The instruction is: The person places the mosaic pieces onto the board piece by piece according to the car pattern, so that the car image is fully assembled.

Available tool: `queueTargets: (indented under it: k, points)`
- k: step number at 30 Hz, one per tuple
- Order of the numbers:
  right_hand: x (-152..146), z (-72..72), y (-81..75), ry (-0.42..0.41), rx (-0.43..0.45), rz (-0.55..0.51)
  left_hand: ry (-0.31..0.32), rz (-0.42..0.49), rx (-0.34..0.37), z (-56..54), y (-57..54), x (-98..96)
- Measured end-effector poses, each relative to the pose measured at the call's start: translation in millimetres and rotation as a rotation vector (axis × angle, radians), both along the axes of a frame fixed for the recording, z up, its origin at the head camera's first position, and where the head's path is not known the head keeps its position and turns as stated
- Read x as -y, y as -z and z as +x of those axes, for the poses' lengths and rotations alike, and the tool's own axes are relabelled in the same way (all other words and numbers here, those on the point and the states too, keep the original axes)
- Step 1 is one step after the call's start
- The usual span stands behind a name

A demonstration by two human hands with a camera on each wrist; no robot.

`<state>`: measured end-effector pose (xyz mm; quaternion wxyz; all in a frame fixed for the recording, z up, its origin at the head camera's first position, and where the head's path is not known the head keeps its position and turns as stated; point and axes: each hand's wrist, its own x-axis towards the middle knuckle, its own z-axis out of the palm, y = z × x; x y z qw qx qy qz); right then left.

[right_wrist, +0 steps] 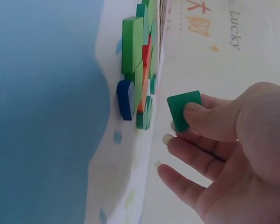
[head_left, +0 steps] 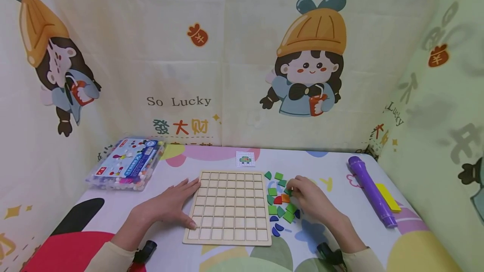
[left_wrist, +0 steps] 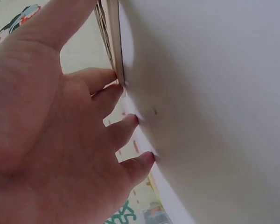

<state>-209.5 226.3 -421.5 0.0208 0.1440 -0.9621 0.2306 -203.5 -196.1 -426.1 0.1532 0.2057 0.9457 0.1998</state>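
A wooden grid board (head_left: 228, 211) with bare square cells lies flat on the table. My left hand (head_left: 170, 205) is spread at its left side, fingertips at the upper left edge and thumb on the frame lower down. In the left wrist view, the fingers of the left hand (left_wrist: 84, 126) reach the board's side and the white tabletop. Between thumb and index finger, my right hand (right_wrist: 224, 135) pinches a dark green tile (right_wrist: 178, 108), held above the table. Beneath and beside the right hand lie loose tiles: light green squares (head_left: 272, 192), a red piece (head_left: 277, 200), an orange square (head_left: 285, 198) and blue half-rounds (head_left: 275, 232).
A small card (head_left: 245, 159) with a green car pattern lies behind the board. At the back left stands a clear plastic box (head_left: 126, 163) of beads. A purple microphone-shaped stick (head_left: 372, 192) and a yellow block (head_left: 388, 197) lie on the right.
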Motion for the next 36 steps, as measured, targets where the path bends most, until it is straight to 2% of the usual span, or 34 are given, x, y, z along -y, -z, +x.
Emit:
queueTargets:
  k: [8,14,20,27,30,36]
  points:
    - [14.9,-6.7,-3.8,-0.017,-0.033,-0.091,0.067,0.001,0.027,-1.6,-4.6,4.4]
    - [36.1,-12.7,-7.6,-0.069,-0.049,-0.135,0.052,-0.018,0.032,-1.5,-5.4,4.6]
    - [54.1,-16.4,-7.5,-0.154,-0.061,-0.153,0.069,0.021,0.02,-0.6,-4.9,4.8]
    - [73.2,-21.3,-5.5,-0.219,-0.059,-0.181,0.067,0.008,0.006,-3.0,0.6,6.0]
    - [82.8,-23.6,-6.2,-0.247,-0.039,-0.19,0.076,0.018,0.004,-2.9,0.9,6.5]
    - [101.5,-25.9,-8.6,-0.248,0.011,-0.201,0.068,0.023,0.014,-0.9,-1.7,6.4]
